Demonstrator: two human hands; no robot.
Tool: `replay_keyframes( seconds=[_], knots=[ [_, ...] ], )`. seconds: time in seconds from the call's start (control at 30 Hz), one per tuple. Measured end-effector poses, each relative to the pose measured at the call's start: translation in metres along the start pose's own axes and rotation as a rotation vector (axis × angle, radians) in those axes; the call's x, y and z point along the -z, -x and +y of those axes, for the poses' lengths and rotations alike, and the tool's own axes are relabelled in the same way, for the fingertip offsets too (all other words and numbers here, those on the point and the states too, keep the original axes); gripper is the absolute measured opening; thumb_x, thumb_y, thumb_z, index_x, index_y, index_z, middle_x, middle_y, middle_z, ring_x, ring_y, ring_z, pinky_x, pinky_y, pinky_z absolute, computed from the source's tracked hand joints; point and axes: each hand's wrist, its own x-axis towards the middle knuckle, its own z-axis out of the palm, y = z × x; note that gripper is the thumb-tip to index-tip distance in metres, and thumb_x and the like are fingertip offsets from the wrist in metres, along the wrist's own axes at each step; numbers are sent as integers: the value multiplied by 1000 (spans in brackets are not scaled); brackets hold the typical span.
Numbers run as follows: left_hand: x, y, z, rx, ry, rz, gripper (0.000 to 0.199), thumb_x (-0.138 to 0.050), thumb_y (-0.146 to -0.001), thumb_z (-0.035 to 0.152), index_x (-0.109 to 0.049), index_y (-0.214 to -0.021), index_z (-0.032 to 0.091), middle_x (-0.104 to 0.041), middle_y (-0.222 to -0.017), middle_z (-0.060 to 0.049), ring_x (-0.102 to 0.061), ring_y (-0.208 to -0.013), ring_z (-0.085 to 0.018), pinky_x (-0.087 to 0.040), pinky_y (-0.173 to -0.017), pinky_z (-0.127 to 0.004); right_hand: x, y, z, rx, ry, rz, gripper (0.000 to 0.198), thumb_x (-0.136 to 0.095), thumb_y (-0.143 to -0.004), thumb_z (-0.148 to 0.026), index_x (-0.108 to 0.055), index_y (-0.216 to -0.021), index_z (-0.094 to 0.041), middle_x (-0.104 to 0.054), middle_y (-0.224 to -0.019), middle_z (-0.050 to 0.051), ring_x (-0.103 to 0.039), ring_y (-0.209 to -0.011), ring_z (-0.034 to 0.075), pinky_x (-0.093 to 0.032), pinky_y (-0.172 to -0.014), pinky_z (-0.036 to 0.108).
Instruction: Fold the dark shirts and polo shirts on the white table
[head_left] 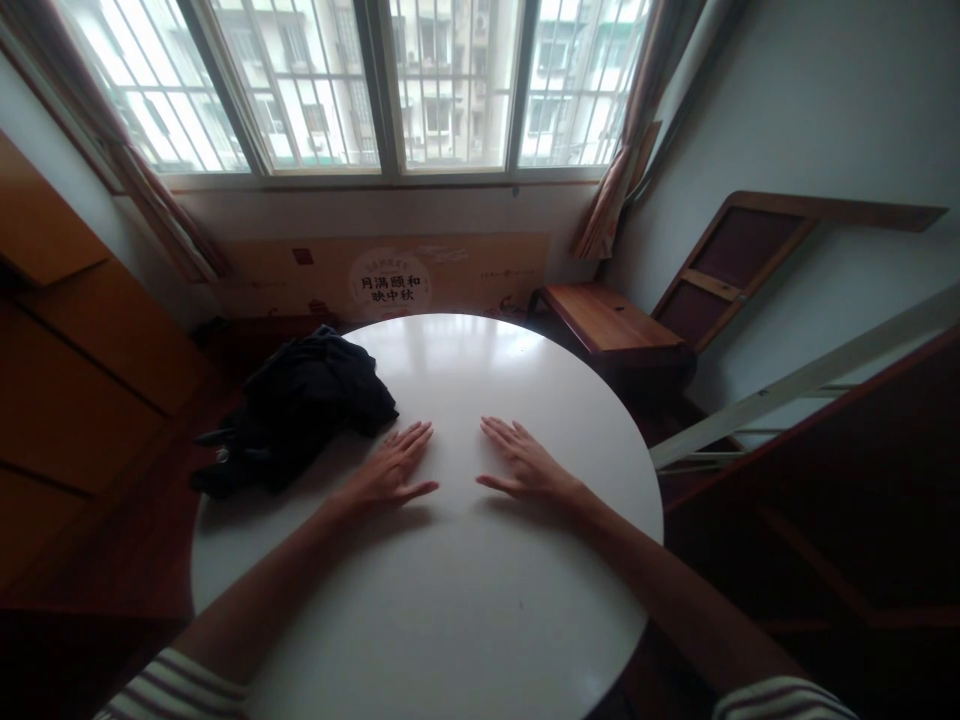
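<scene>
Both of my hands rest palm down on a round white table [450,620], a short distance apart. My left hand [395,467] has its fingers stretched out and its thumb apart, with nothing in it. Just beyond and to the left of it lies a crumpled heap of black cloth [311,390], which looks like clothing; its exact kind cannot be made out. The heap reaches over the table's left edge. My right hand [521,462] is also flat with fingers spread, holding nothing.
A wooden bench [615,318] stands behind the table at the right, near a tilted wooden frame [735,260]. A pale slanted rail [810,375] runs along the right side. Wooden cabinets [82,370] are at the left. Barred windows [450,90] and a printed panel [465,275] are at the back.
</scene>
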Motion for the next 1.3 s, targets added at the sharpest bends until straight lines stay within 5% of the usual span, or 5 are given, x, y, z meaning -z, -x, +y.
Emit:
replay_keyframes(
  seconds=[0.2,1.3],
  knots=[
    [-2,-1,2,60,-71,-84,108,-49,-77,81,-19,-156,14,-17,-161,-17,-16,-149,-33,-9,-120,-49,-5,0,2,-17,39,-76,117,-48,-73,-86,-19,-156,-9,-18,-160,20,-17,-148,34,-8,-120,54],
    [0,-2,4,67,-136,-127,108,-40,-80,82,-17,-156,9,-12,-160,-19,-12,-149,-33,-10,-119,-46,-8,-1,3,-11,89,-117,117,-37,-76,-88,-14,-156,-6,-12,-161,19,-13,-149,33,-7,-120,49]
  ],
)
